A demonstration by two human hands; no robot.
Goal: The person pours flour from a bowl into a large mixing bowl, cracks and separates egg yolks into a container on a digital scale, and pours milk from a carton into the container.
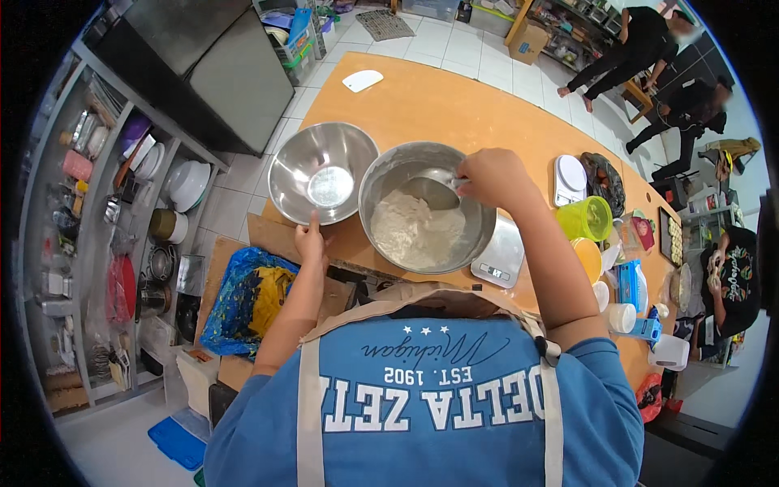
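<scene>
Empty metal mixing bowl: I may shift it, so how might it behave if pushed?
The metal mixing bowl looks empty, so probably light for its size. Smooth metal may slide easily. Flared sides could let it tip if pressed at the rim, where the left hand grips.

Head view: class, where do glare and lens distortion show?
Head view: bright glare on the left bowl's bottom; head view: the table's far edge bows outward, and the shelves curve near the rim; head view: black corners surround the rounded picture.
</scene>
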